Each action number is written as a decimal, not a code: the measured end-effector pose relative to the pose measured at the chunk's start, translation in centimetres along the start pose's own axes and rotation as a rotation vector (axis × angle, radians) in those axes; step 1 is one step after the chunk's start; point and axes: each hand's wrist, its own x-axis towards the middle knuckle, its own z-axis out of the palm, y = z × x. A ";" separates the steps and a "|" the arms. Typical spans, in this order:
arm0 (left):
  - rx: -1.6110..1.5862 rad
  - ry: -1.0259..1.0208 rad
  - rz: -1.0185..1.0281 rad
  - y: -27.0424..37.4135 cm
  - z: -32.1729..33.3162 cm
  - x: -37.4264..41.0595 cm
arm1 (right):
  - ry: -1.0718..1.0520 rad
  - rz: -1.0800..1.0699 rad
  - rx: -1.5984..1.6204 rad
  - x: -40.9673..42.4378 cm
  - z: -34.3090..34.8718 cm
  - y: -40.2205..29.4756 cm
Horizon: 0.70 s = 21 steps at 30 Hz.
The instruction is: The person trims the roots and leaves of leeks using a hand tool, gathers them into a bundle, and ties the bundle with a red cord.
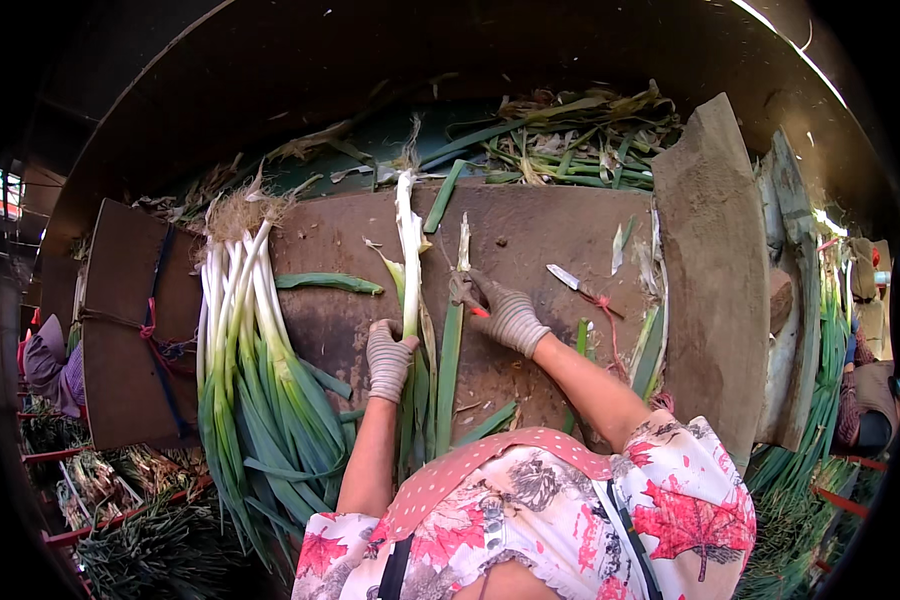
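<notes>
My left hand (pixel 391 360), in a striped work glove, is closed around the stalk of a large green onion (pixel 408 247). Its white shaft points away from me, with the roots at the far edge of the wooden board (pixel 330 217). My right hand (pixel 506 311), gloved alike, pinches a loose outer leaf (pixel 450 352) just right of that stalk. A small orange-red patch shows at the right fingers; what it is I cannot tell. Left of my hands lies a bunch of green onions (pixel 247 322), roots away from me. A small knife (pixel 564 277) rests right of my right hand.
Trimmed leaves and peelings (pixel 585 142) are heaped beyond the board. Upright wooden planks (pixel 712 285) stand at the right. A cord (pixel 150 319) is tied around the left panel (pixel 124 270). Cut leaves (pixel 330 282) lie on the board. Other people (pixel 52 367) are at both sides.
</notes>
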 end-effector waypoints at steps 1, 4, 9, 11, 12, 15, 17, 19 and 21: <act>-0.467 -0.148 -0.225 1.8 -1.2 -0.7 | 0.080 0.003 -0.055 -0.3 -0.2 0.5; -0.740 -0.336 -0.245 3.1 -3.4 -4.1 | 0.257 0.045 0.039 0.4 -1.0 0.6; -0.511 -0.398 -0.243 6.6 -2.3 -9.8 | -0.162 0.316 1.230 3.3 1.4 -3.3; -0.768 -0.515 -0.364 8.4 -3.3 -10.8 | -0.107 0.312 1.588 4.2 3.3 -1.6; -0.918 -0.590 -0.437 8.9 -3.8 -11.2 | -0.012 0.342 1.603 5.1 3.9 0.1; -1.152 -0.734 -0.543 5.0 -4.7 -12.8 | -0.054 0.551 1.628 5.9 0.7 0.1; -1.400 -0.845 -0.643 3.8 -5.6 -13.6 | -0.187 0.213 1.521 6.6 -0.4 1.5; -1.529 -0.878 -0.674 2.5 -7.2 -14.7 | -0.262 0.023 1.374 6.3 -1.8 1.1; -1.612 -0.877 -0.724 2.1 -9.3 -15.5 | -0.469 -0.002 1.130 7.5 -3.1 2.5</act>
